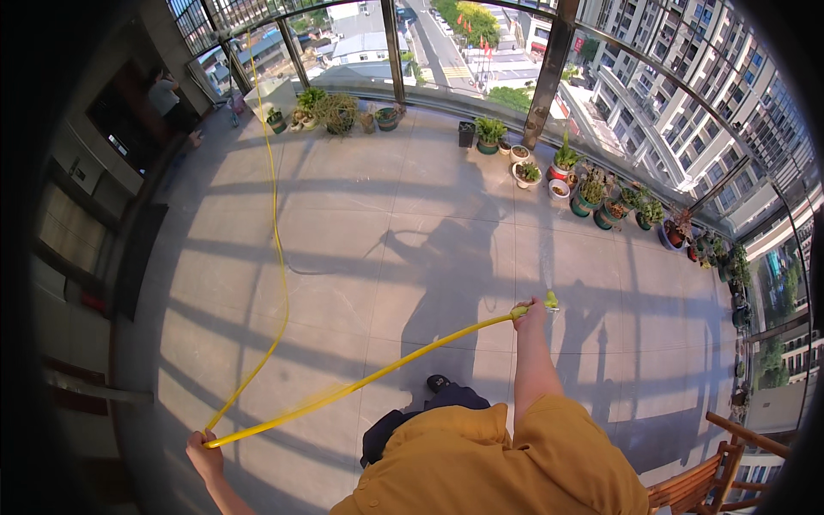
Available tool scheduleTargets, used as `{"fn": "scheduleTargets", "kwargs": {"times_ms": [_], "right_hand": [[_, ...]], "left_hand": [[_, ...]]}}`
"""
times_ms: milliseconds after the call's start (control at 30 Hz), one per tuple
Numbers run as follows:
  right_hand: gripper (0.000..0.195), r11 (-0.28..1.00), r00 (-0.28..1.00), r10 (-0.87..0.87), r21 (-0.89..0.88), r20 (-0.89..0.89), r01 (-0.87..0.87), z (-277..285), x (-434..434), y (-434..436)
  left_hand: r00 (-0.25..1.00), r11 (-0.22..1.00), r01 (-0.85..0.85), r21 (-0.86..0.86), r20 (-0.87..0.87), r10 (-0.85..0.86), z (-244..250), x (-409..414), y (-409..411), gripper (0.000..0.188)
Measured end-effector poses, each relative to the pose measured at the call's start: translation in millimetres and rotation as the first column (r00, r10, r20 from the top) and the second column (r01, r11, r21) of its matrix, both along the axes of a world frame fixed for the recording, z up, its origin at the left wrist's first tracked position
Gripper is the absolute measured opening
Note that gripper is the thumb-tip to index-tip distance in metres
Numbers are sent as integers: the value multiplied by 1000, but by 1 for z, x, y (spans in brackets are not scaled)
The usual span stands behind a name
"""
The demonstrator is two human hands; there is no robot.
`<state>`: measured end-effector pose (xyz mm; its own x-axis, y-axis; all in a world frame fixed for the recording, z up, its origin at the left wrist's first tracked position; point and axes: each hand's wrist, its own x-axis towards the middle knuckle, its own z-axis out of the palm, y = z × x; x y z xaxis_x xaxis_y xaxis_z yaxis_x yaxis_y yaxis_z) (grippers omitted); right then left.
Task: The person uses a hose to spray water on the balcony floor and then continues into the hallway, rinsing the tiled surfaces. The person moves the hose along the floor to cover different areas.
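Observation:
My right hand [528, 312] is closed around a yellow-green hose spray nozzle [550, 301], held out in front to the right. What looks like water sprays from it towards the potted plants. Out to the lower left, my left hand [205, 445] grips the yellow garden hose [360, 383]. One stretch of the hose runs taut between my hands, across the front of my body. From my left hand the rest leads away over the tiled floor to the window frames at the back left.
Several potted plants [584, 198] line the glazed wall, in front and to the right. More pots [337, 114] stand beside a white container [273, 96]. At the far left is another person [165, 96]. A wooden chair [714, 473] stands close at the lower right. A dark mat [143, 264] lies left.

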<state>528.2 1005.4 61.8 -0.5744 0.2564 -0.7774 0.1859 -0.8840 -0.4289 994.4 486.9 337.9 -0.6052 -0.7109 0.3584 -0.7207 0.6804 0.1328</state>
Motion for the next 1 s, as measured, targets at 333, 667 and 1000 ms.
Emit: {"fn": "scheduleTargets", "kwargs": {"times_ms": [333, 667, 1000], "right_hand": [[19, 999, 998, 43, -20, 35, -43, 13, 83, -160], [20, 980, 980, 196, -35, -18, -197, 16, 135, -339], [16, 916, 909, 381, 63, 168, -396, -7, 205, -537]], "left_hand": [[996, 1000, 11, -15, -91, -12, 11, 71, -136, 32], [980, 996, -42, -75, -196, 26, 38, 190, -251, 31], [950, 961, -248, -124, -227, 216, 44, 269, -343, 33]]}}
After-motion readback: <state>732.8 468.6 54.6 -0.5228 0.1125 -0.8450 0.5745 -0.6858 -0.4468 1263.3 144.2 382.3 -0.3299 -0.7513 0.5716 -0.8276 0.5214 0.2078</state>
